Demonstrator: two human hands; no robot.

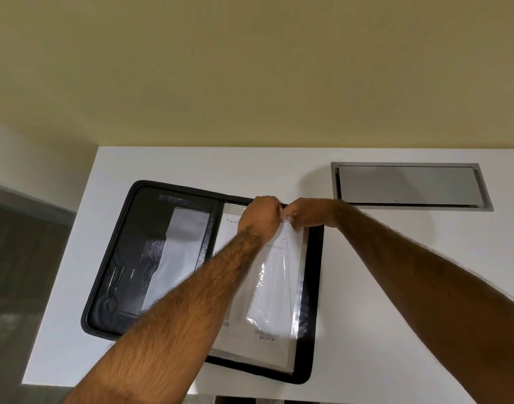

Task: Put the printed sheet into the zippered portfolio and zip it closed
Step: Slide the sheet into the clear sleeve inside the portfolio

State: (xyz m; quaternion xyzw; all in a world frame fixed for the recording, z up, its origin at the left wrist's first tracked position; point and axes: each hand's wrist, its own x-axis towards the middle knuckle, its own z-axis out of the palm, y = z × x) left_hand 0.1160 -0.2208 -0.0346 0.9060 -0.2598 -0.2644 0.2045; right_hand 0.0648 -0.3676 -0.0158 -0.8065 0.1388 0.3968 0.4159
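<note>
Pinching sleeve (pixel 274 275) top, hands (pixel 260 214) together

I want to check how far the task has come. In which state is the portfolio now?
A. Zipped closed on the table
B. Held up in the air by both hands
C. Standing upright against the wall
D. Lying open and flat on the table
D: the portfolio lies open and flat on the table, both inner sides showing, while the left hand and right hand pinch the top edge of the plastic sleeve on its right half.
</note>
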